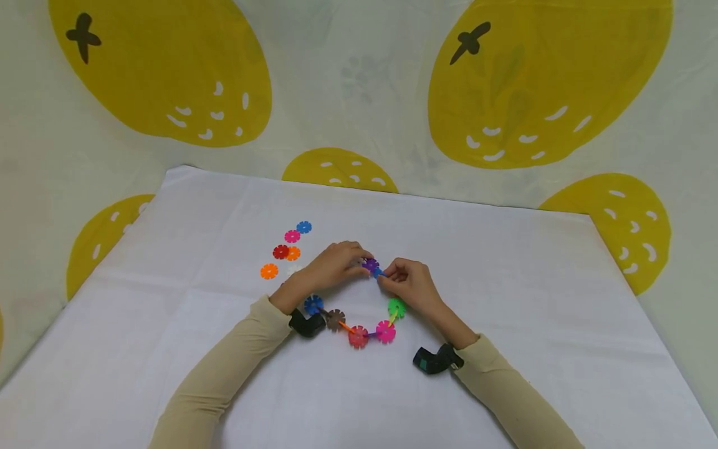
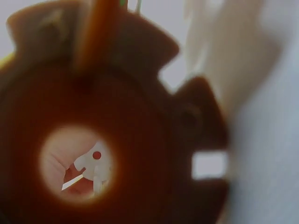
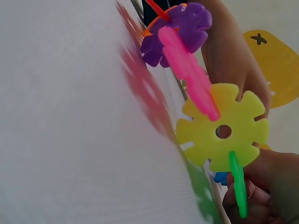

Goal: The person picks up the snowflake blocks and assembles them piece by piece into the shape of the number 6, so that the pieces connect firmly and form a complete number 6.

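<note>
Slotted snowflake discs are linked edge to edge in a curved chain between the forearms. My left hand (image 1: 336,265) pinches a purple snowflake disc (image 1: 371,264) between thumb and fingers; a white disc (image 2: 88,165) shows close to its fingers. Facing it, my right hand (image 1: 414,285) pinches a blue snowflake disc (image 1: 378,273), which meets the purple one's edge. The chain runs from a dark blue disc (image 1: 313,304) through a brown disc (image 1: 335,320), a red disc (image 1: 358,337) and a pink disc (image 1: 386,332) to a green disc (image 1: 397,307) below my right hand.
Loose discs lie left of the left hand: a light blue disc (image 1: 304,227), a pink one, a red disc (image 1: 280,252), two orange ones and a pale one. A white cloth covers the table (image 1: 505,268). Black wrist cameras hang close to the chain.
</note>
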The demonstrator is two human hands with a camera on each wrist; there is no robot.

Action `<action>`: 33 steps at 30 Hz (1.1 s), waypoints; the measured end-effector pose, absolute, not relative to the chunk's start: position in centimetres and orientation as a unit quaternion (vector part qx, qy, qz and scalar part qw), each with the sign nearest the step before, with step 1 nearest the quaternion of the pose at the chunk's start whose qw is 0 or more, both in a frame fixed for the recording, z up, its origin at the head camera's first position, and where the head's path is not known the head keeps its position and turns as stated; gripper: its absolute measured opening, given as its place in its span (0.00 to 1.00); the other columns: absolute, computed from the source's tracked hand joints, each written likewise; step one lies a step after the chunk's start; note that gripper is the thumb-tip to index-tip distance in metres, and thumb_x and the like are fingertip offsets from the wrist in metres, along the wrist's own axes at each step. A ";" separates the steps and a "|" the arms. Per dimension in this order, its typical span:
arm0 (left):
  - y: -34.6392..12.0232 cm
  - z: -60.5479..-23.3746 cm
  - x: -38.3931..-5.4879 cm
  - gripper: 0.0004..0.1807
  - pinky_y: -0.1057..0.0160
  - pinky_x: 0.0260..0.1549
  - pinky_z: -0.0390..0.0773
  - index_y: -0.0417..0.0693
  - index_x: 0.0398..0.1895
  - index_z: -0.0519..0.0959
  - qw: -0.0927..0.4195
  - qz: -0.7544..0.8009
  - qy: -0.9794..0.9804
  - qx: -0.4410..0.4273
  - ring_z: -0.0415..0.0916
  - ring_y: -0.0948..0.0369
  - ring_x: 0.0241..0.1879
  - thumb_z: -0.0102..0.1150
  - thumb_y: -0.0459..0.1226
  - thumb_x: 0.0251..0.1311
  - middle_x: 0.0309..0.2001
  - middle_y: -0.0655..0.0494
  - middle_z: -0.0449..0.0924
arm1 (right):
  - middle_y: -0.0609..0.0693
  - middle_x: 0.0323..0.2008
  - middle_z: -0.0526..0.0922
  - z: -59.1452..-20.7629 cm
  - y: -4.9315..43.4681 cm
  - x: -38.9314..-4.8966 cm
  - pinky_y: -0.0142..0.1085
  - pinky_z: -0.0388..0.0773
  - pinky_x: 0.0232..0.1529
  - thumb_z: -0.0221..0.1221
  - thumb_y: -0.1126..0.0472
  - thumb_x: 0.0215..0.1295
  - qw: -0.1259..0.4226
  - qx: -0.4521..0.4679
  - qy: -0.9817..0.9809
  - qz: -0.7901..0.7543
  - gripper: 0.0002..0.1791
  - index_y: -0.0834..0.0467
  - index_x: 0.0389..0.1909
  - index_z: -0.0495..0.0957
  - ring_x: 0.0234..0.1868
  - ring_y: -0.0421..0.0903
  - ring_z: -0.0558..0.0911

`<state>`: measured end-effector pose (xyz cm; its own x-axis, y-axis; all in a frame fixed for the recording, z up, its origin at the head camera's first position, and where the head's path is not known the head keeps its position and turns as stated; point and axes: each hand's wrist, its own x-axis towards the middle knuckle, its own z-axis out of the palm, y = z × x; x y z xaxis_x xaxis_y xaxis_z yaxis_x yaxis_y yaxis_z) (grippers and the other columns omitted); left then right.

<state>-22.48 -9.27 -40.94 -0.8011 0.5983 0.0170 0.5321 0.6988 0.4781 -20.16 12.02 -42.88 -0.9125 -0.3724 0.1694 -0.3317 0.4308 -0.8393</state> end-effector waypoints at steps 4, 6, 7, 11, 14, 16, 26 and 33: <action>-9.2 -41.0 -22.6 0.21 0.56 0.54 0.74 0.42 0.55 0.80 0.068 0.247 0.916 0.309 0.76 0.57 0.48 0.63 0.44 0.63 0.47 0.51 0.81 | 0.53 0.24 0.83 -42.9 12.0 -20.3 0.28 0.74 0.27 0.67 0.68 0.57 0.017 -0.217 0.847 -0.485 0.05 0.65 0.27 0.81 0.24 0.41 0.77; -9.1 -41.0 -22.6 0.21 0.57 0.53 0.74 0.42 0.55 0.80 0.063 0.249 0.916 0.307 0.76 0.58 0.47 0.63 0.44 0.62 0.46 0.51 0.81 | 0.52 0.24 0.83 -42.9 11.9 -20.4 0.28 0.74 0.27 0.67 0.68 0.57 0.015 -0.222 0.849 -0.480 0.05 0.64 0.27 0.80 0.24 0.40 0.76; -9.0 -41.0 -22.6 0.21 0.58 0.52 0.74 0.43 0.55 0.80 0.061 0.251 0.916 0.306 0.76 0.58 0.46 0.64 0.44 0.62 0.46 0.51 0.81 | 0.52 0.24 0.83 -42.9 11.9 -20.5 0.28 0.74 0.27 0.67 0.68 0.57 0.013 -0.225 0.849 -0.478 0.05 0.64 0.27 0.80 0.24 0.40 0.76; -9.1 -41.1 -22.7 0.22 0.59 0.52 0.75 0.44 0.56 0.80 0.060 0.254 0.920 0.293 0.77 0.58 0.47 0.65 0.44 0.61 0.47 0.52 0.81 | 0.53 0.25 0.83 -43.0 12.0 -20.7 0.28 0.74 0.27 0.67 0.68 0.58 0.022 -0.221 0.847 -0.483 0.05 0.65 0.29 0.80 0.24 0.39 0.76; -9.3 -41.2 -22.8 0.22 0.59 0.53 0.75 0.46 0.56 0.81 0.070 0.248 0.923 0.285 0.77 0.58 0.50 0.65 0.45 0.61 0.49 0.53 0.82 | 0.53 0.27 0.83 -42.8 12.1 -20.7 0.28 0.74 0.29 0.67 0.65 0.59 0.053 -0.206 0.847 -0.487 0.07 0.66 0.34 0.82 0.26 0.40 0.77; -9.4 -41.2 -22.9 0.22 0.58 0.55 0.75 0.46 0.56 0.80 0.074 0.244 0.924 0.286 0.76 0.57 0.52 0.64 0.46 0.62 0.50 0.53 0.82 | 0.53 0.29 0.83 -42.6 12.5 -20.7 0.28 0.74 0.30 0.67 0.62 0.61 0.079 -0.193 0.853 -0.479 0.10 0.65 0.37 0.82 0.27 0.41 0.77; -10.1 -40.7 -22.9 0.24 0.53 0.59 0.71 0.46 0.60 0.77 0.089 0.233 0.929 0.275 0.73 0.54 0.57 0.62 0.46 0.64 0.54 0.51 0.80 | 0.49 0.32 0.80 -41.0 15.8 -21.1 0.33 0.71 0.33 0.64 0.54 0.64 0.217 -0.201 0.869 -0.397 0.13 0.61 0.39 0.83 0.32 0.44 0.73; -10.2 -40.8 -22.6 0.25 0.51 0.62 0.67 0.46 0.64 0.74 0.093 0.234 0.926 0.280 0.71 0.52 0.61 0.60 0.44 0.66 0.59 0.49 0.77 | 0.55 0.41 0.74 -40.8 16.9 -21.0 0.31 0.70 0.33 0.64 0.61 0.62 0.264 -0.263 0.828 -0.418 0.07 0.62 0.34 0.83 0.33 0.44 0.72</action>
